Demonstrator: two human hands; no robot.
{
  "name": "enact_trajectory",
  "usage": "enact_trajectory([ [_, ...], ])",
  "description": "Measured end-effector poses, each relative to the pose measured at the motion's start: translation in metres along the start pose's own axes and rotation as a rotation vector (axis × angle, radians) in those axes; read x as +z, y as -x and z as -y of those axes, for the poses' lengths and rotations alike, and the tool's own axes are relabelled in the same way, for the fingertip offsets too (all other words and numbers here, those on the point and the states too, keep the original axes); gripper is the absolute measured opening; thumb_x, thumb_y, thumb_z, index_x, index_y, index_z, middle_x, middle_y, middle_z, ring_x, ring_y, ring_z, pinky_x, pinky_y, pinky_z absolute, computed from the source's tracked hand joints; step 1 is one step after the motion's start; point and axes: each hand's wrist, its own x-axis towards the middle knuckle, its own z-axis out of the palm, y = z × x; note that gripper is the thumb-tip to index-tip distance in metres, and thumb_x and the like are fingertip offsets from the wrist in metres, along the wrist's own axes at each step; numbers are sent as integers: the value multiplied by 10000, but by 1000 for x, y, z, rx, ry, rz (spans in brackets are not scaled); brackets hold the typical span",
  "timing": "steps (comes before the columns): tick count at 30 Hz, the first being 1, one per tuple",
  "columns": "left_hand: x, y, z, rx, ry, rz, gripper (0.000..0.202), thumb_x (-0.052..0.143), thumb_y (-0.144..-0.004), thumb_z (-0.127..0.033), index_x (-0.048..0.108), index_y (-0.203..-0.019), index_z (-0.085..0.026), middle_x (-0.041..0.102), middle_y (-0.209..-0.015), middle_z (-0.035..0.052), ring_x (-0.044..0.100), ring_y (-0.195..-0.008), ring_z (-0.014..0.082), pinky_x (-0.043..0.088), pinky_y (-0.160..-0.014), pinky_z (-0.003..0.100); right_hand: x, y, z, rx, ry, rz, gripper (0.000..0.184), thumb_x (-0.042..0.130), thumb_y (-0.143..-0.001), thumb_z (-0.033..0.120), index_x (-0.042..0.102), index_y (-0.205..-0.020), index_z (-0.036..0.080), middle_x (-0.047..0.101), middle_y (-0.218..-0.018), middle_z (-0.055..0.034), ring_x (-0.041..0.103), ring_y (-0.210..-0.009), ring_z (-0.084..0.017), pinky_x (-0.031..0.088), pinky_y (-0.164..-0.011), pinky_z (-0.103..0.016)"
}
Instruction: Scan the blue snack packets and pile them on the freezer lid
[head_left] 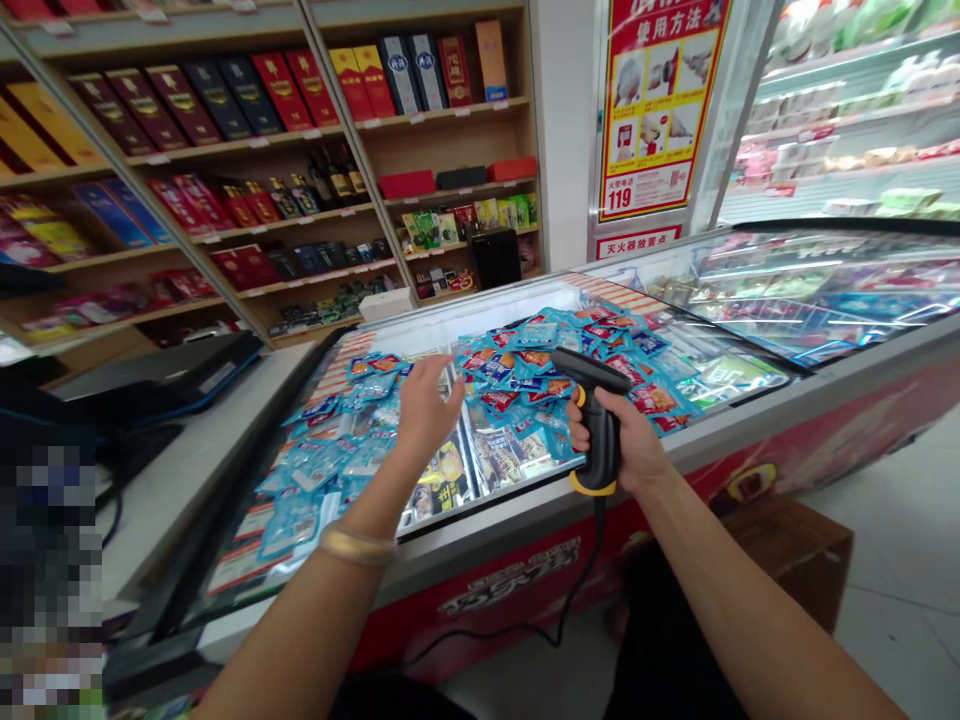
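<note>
My right hand (626, 435) is wrapped round the grip of a black and yellow barcode scanner (601, 430), its head pointing left over the freezer. A black cable (574, 600) hangs from the scanner's base and curls away to the left. My left hand (429, 405) hovers with fingers apart and nothing in it, slightly blurred. It is between two heaps of small blue snack packets on the freezer's glass top: the left heap (330, 460) and the right heap (517, 365). Some packets show red and orange pictures.
The chest freezer (525, 580) runs across in front of me, with packaged goods under its glass. At left is a counter (176, 450) with a dark device (202, 375). Shelves (442, 120) of boxes and bottles line the back. A cardboard box (795, 555) stands at lower right.
</note>
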Motion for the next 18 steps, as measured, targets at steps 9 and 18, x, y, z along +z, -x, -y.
enact_trajectory([
  [9,-76,62,73,-465,-337,59,437,519,-834,-424,680,-1139,-154,684,-1180,165,613,-1149,325,460,-1026,484,46,-4,-48,165,-5,127,312,780,-670,401,604,-791,173,579,-678,8,480,-514,-89,422,-454,-212],
  [18,-73,87,58,-456,-455,195,557,671,-716,-612,682,-1077,-189,608,-1294,215,522,-1232,434,404,-1011,611,57,0,-63,270,46,176,300,752,-700,408,608,-820,175,580,-689,-2,486,-522,-92,422,-458,-212],
])
